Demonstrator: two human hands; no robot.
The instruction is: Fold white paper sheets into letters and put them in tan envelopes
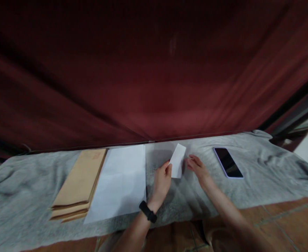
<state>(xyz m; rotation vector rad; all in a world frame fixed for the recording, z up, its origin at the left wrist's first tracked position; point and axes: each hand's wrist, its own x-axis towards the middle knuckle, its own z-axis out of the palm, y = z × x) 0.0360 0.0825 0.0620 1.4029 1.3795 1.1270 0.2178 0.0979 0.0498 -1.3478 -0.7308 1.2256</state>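
My left hand [162, 180] pinches the lower left edge of a narrow white paper [178, 161], which slants up and away to the right of that grip. My right hand [197, 167] is just beside the paper's other edge, fingers loosely bent and parted. Left of my pinch lie a large white sheet [119, 182] and brown envelopes [80, 175]; beyond my right hand, a phone [227, 162].

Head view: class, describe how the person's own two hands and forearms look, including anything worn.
The left hand and right hand are ungloved. A black band circles the left wrist; the right wrist is bare. No sleeves show on the visible forearms.
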